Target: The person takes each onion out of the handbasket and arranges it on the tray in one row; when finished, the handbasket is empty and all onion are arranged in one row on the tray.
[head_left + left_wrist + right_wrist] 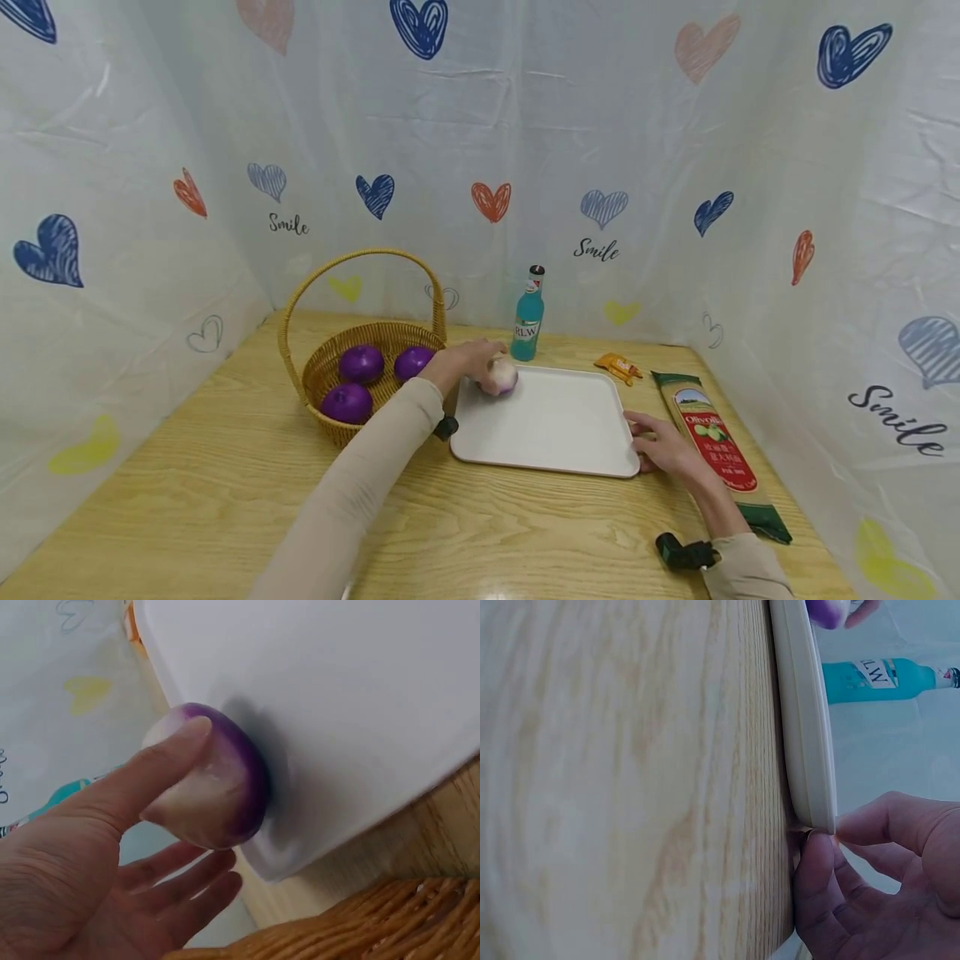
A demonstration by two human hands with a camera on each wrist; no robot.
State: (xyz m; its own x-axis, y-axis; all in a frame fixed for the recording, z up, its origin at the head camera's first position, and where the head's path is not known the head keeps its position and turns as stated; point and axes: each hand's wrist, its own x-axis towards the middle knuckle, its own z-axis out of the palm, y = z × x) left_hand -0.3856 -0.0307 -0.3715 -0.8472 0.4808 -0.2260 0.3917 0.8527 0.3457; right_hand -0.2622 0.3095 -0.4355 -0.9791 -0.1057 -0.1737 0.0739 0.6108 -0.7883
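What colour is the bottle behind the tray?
Teal bottle with a dark cap, clearest in the head view.

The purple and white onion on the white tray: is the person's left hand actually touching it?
Touching. The left wrist view shows the left hand with thumb pressed on the onion and fingers beneath it, at the tray corner.
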